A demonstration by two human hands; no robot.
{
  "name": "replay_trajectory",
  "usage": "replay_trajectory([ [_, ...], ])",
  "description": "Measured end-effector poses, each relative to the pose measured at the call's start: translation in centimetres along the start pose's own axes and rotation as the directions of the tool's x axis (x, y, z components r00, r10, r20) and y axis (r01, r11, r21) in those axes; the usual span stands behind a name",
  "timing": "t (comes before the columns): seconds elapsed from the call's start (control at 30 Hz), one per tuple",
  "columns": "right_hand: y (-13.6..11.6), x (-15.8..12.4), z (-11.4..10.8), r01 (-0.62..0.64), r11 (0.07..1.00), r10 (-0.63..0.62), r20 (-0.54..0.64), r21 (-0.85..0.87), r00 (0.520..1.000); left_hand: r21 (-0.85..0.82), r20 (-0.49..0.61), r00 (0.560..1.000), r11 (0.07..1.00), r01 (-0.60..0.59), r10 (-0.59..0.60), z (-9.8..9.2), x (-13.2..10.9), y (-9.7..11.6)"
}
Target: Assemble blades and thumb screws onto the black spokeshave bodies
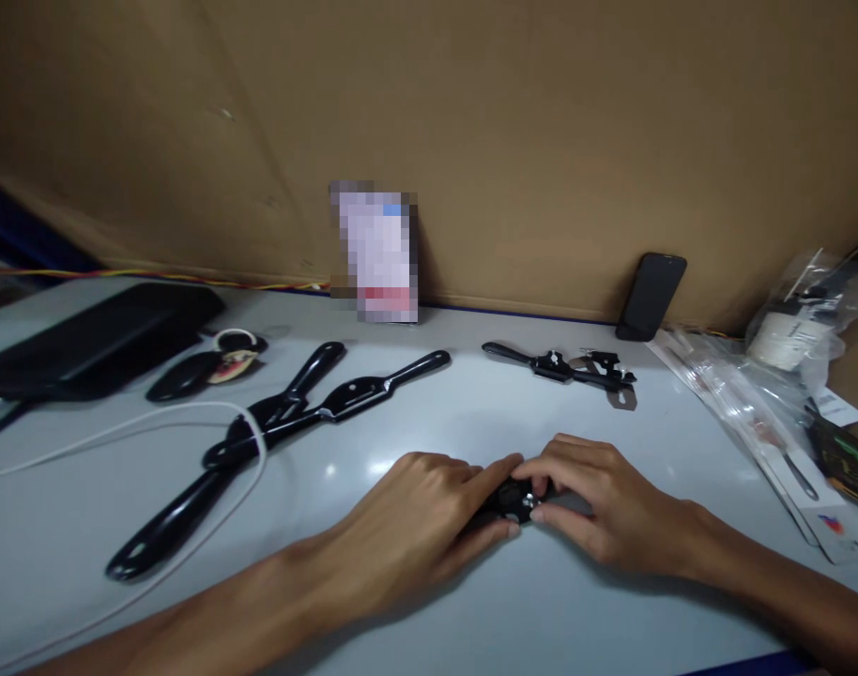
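Observation:
Near the front middle of the table, both my hands are closed around a black spokeshave (pixel 514 499). My left hand (pixel 436 507) grips one side of it, thumb and index finger reaching to its middle. With thumb and fingertips, my right hand (pixel 602 498) pinches the middle from the other side, close to a small shiny metal part. Most of the tool is hidden under my fingers. Beyond my hands lies another spokeshave (pixel 552 366) with loose metal blades and a black part at its right end. Two black spokeshave bodies (pixel 359 394) lie crossed to the left.
A white cable (pixel 260 441) loops over the crossed tools. Behind them are a black mouse (pixel 182 377) and a black device (pixel 105 338). A dark phone (pixel 652 296) and a blurred-out screen (pixel 379 253) lean on the cardboard wall. Plastic packaging (pixel 753 422) lies at right.

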State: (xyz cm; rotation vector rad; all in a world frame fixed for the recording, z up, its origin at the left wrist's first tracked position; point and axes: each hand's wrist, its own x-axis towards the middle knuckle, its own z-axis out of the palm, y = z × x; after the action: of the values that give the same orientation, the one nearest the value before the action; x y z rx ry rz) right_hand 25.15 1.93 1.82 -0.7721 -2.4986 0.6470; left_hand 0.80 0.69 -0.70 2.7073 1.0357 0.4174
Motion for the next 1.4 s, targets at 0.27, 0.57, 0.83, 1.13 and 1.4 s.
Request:
replay_trajectory([
  [0.27, 0.0, 0.0, 1.3, 0.206, 0.961, -0.232, -0.132, -0.187, 0.964, -0.009, 0.026, 0.999, 1.0, 0.022, -0.021, -0.1, -0.1, 0.0],
  [0.57, -0.8, 0.0, 1.3, 0.229, 0.9, -0.297, -0.137, -0.37, 0.945, -0.014, 0.018, 1.0, 1.0, 0.011, -0.011, -0.1, 0.0, 0.1],
  [0.83, -1.2, 0.2, 1.0, 0.151, 0.94, -0.199, -0.133, -0.305, 0.971, 0.005, 0.04, 0.999, 1.0, 0.022, -0.023, -0.2, 0.1, 0.1],
  [1.13, -1.6, 0.3, 2.6, 0.084, 0.961, -0.118, -0.12, -0.262, 0.986, 0.004, 0.012, 1.0, 1.0, -0.005, 0.005, 0.2, -0.2, -0.2],
  [1.4, -1.6, -0.2, 1.0, 0.118, 0.954, -0.132, -0.034, -0.274, 0.991, 0.024, -0.004, 1.0, 1.0, -0.004, 0.004, 0.1, -0.1, 0.0],
])
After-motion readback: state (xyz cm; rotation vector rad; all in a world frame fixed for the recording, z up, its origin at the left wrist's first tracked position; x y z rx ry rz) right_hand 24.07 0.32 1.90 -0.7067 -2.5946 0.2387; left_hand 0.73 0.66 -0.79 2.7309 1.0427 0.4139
